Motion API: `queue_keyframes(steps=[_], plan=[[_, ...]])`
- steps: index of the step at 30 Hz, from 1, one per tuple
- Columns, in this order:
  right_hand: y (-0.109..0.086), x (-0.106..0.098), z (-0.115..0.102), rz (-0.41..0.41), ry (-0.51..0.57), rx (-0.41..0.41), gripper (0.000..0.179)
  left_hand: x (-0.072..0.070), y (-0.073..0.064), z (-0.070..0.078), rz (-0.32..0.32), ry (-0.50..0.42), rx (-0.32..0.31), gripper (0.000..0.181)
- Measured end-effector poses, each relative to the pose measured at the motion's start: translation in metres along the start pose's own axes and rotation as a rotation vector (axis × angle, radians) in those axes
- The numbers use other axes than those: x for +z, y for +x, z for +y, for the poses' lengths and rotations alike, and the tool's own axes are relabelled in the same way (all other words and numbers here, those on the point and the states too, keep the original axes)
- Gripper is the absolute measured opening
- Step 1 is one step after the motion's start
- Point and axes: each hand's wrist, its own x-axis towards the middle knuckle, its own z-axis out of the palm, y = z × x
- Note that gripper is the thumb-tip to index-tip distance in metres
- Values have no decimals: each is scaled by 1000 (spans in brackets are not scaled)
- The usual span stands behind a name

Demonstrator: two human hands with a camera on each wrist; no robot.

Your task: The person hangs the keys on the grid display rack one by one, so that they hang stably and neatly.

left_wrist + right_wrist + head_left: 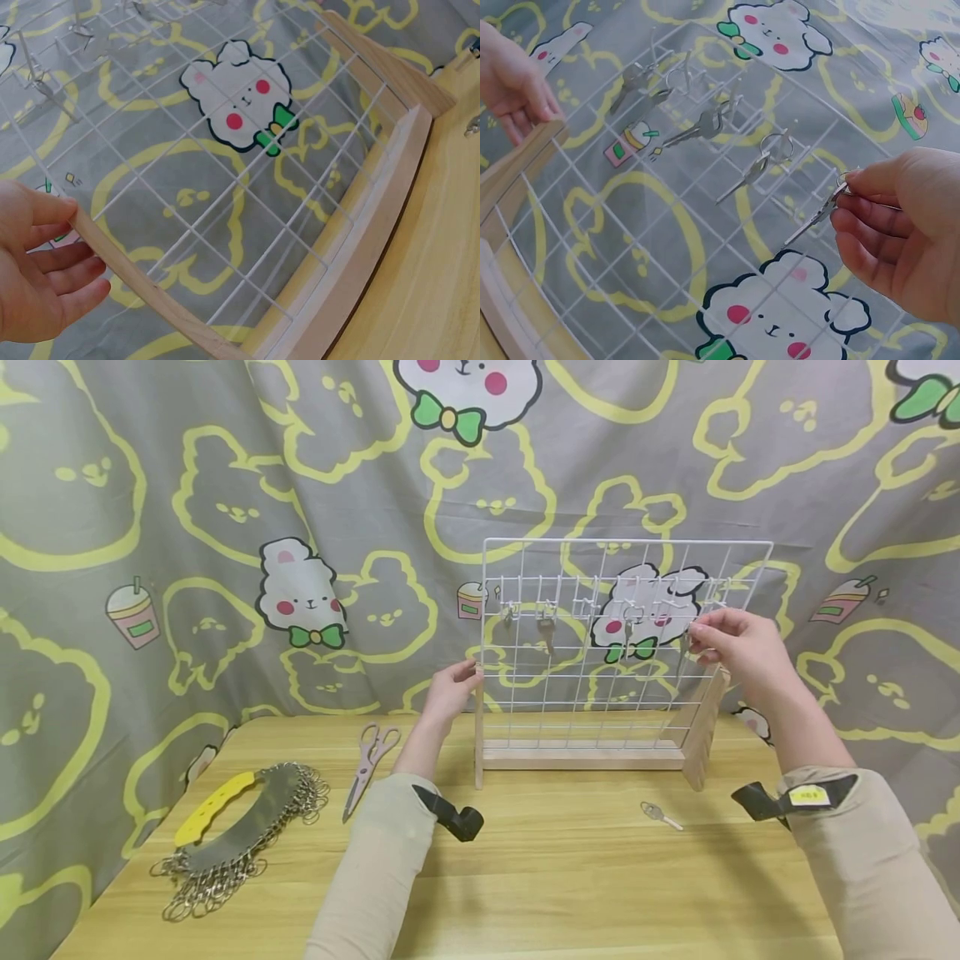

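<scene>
A white wire grid rack [570,697] with wooden side posts stands at the back of the table. My right hand [738,652] pinches the ring of a key [815,220] between thumb and index finger, close to the hooks at the rack's right end. That key's blade points down along the grid. Other keys hang from the hooks further left, among them a larger key [547,633] and a slim key [628,635]. My left hand [45,262] holds the top of the left wooden post [139,277] at its fingertips, the other fingers loosely bent beside it.
A loose key [660,815] on a ring lies on the table before the rack. Scissors [366,767] lie to the left. Beside them is a curved dark plate [243,822] with a yellow handle [213,806] and many metal rings. A patterned curtain [360,485] hangs behind.
</scene>
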Motion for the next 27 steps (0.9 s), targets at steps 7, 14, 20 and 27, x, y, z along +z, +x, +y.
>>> queue_keyframes(steps=[7,14,20,27], plan=[[7,2,-10,31,38,-14,9,0,1,-1,2,-2,6,45],[11,5,-13,93,29,24,11,0,1,-1,-2,-16,7,46],[13,6,-14,112,31,39,16,0,1,0,-2,-9,11,47],[14,7,-15,99,28,43,13,0,0,1,-6,2,20,47]])
